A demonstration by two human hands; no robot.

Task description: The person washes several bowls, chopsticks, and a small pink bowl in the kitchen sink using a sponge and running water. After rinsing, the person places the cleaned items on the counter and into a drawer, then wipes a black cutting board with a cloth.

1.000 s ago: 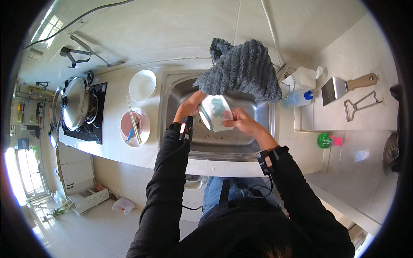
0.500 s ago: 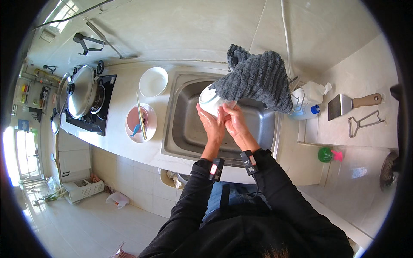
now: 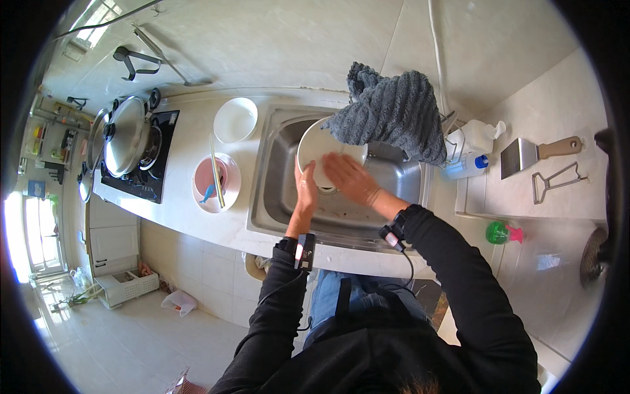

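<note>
- Glossy white round bowl (image 3: 313,143), likely ceramic: over the rectangular stainless-steel sink (image 3: 276,192), toward eleven o'clock of the basin.
- Left hand (image 3: 306,190): curled around the bowl's rim at eight o'clock.
- Right hand (image 3: 352,180): fingers outstretched, seemingly flat against the interior at five o'clock, grasping nothing.
- Handling: probably stiff, fairly light, breakable, slippery if wet; best held with thumb over the rim, fingers spread underneath.

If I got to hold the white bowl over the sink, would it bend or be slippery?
It probably won't bend: the white bowl shows a neat curve in the left hand. It might slip, since its inside, under the right hand, looks smooth. It could chip if dropped, because it resembles ceramic.
</note>
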